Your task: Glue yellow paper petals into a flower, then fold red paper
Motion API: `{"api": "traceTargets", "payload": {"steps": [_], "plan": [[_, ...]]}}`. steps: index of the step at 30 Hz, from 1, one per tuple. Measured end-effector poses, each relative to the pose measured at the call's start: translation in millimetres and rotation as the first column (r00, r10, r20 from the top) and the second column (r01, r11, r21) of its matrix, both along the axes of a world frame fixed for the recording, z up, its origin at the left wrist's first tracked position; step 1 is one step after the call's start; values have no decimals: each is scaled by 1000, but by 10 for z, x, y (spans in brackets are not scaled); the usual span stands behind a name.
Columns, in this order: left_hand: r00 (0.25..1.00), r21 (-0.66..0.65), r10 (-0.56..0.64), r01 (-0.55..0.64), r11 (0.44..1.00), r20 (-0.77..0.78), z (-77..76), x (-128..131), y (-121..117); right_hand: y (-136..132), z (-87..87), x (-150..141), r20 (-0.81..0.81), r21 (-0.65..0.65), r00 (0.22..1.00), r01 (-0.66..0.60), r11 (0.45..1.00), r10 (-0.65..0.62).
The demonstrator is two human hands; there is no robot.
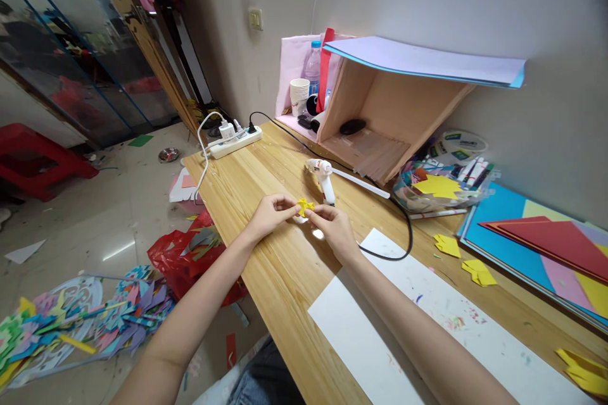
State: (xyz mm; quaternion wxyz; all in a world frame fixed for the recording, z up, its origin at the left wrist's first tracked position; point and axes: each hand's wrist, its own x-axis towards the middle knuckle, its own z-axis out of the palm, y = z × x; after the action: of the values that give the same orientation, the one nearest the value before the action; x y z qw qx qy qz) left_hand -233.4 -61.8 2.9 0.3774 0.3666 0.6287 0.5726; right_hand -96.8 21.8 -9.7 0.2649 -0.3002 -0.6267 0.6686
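Note:
Both my hands meet over the wooden table (266, 266), pinching a small yellow paper piece (304, 205) between their fingertips. My left hand (272, 211) grips its left side with curled fingers. My right hand (331, 224) holds the right side, fingers closed. Just behind the piece, a white hot glue gun (324, 178) stands on the table with its black cord (403, 228) looping to the right.
A white paper sheet (427, 329) lies under my right forearm. Yellow cut pieces (477, 271), coloured card sheets (546, 247), a bowl of scraps and markers (439, 190), a wooden shelf box (380, 114) and a power strip (235, 141) surround the area. Paper cuttings (71, 323) litter the floor.

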Motion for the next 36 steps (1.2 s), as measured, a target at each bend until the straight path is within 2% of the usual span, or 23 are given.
{"api": "traceTargets", "payload": {"steps": [7, 13, 17, 24, 36], "plan": [[1000, 2, -7, 7, 1000, -2, 0, 6, -6, -15, 12, 5, 7, -1, 1000, -3, 1000, 3], [999, 19, 35, -35, 999, -15, -16, -16, 7, 28, 10, 9, -9, -52, 997, -81, 995, 80], [1000, 18, 22, -22, 1000, -18, -9, -15, 7, 40, 3, 19, 4, -23, 993, -119, 993, 119], [1000, 23, 10, -10, 1000, -15, -1, -4, 4, 26, -17, 11, 21, 7, 997, -79, 997, 79], [1000, 16, 16, -15, 1000, -27, 1, 10, 0, -12, 52, 5, 52, 22, 998, -31, 999, 30]]}}
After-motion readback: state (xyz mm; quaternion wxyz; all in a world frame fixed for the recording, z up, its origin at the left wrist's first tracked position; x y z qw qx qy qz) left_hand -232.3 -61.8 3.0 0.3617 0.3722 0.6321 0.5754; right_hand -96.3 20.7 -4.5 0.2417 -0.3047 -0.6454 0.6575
